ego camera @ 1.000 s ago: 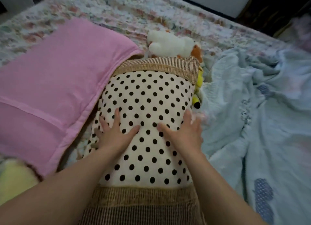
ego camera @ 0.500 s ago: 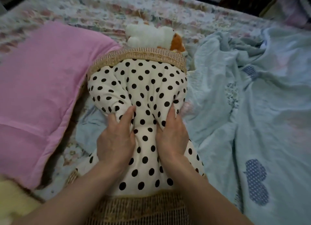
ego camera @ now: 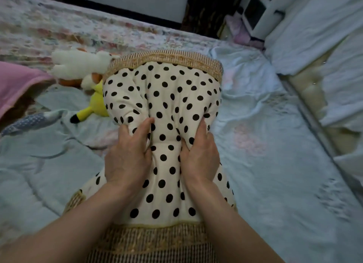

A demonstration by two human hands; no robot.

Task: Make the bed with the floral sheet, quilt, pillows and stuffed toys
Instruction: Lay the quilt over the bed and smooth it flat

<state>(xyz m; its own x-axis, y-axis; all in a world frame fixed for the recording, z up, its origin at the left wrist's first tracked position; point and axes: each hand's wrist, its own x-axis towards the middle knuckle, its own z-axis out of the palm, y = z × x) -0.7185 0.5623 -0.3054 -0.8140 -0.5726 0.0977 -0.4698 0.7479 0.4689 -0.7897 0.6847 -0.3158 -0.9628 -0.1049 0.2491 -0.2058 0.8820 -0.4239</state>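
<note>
From the head view we see the polka-dot pillow (ego camera: 167, 97) lying lengthwise in the middle of the bed, its near end under our forearms and its far end pointing away from us; its cover is cream with black dots, quilted and puffy, and a woven tan striped band closes each end; the middle is squeezed into a narrow waist, so the far half bulges out in rounded folds; our left hand (ego camera: 127, 158) grips the left side of that waist, fingers curled into the fabric and the thumb pressed along a crease; our right hand (ego camera: 200, 156) grips the right side in the same way, fingers bent round a bunched fold; the pillow rests on the pale blue quilt (ego camera: 275, 164), which lies rumpled and creased under it and to both sides; beyond the quilt the floral sheet (ego camera: 78, 30) covers the far part of the mattress; a white stuffed toy (ego camera: 78, 63) lies just beside the pillow's far left corner, and a yellow stuffed toy (ego camera: 96, 105) with a black tip pokes out from under the pillow's left edge; a pink pillow (ego camera: 15, 81) shows at the left border, well apart from our hands.
</note>
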